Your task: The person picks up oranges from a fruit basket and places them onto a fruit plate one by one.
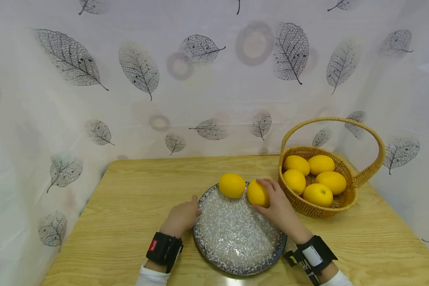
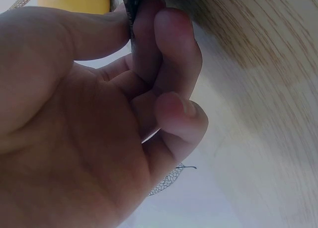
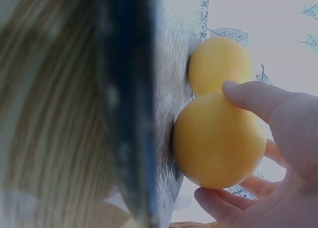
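A round speckled grey plate (image 1: 236,234) with a dark rim lies on the wooden table. My left hand (image 1: 181,216) pinches its left rim; in the left wrist view the dark plate edge (image 2: 131,14) passes between thumb and curled fingers. At the far right of the plate, my right hand (image 1: 277,204) grips a yellow lemon (image 1: 257,194), thumb on one side and fingers round the other. The right wrist view has this lemon (image 3: 218,143) against the plate surface. A second lemon (image 1: 232,185) sits beside it at the plate's far edge.
To the right of the plate stands a wicker basket (image 1: 318,212) with a tall arched handle (image 1: 330,119), holding several lemons (image 1: 318,194). Behind the wooden table (image 1: 136,190) hangs a pale curtain (image 1: 214,95) with a leaf print.
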### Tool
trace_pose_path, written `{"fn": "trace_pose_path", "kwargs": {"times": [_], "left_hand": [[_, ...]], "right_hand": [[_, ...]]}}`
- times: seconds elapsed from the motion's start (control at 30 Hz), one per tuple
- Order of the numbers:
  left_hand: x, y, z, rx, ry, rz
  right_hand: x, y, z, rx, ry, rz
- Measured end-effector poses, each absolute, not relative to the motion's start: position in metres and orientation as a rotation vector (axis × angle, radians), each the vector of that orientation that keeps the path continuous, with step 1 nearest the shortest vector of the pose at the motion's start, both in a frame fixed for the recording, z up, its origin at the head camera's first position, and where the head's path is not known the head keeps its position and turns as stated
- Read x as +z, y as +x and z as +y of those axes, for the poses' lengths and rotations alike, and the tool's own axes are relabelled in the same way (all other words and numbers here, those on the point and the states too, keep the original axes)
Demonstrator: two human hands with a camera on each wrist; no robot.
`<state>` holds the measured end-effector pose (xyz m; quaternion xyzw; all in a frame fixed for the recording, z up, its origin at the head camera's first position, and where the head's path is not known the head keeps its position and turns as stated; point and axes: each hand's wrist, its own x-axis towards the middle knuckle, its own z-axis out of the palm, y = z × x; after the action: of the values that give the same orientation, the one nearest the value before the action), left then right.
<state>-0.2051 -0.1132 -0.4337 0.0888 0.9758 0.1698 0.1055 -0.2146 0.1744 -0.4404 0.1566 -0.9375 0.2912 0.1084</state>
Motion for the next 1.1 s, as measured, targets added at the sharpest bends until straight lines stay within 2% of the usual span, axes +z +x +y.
{"fn": "trace_pose_path", "kwargs": {"times": [1.1], "left_hand": [[-0.431, -0.205, -0.113, 0.512, 0.243, 2.854]], "right_hand": [[-0.428, -0.211, 0.179, 0.846, 0.432, -2.785]]}}
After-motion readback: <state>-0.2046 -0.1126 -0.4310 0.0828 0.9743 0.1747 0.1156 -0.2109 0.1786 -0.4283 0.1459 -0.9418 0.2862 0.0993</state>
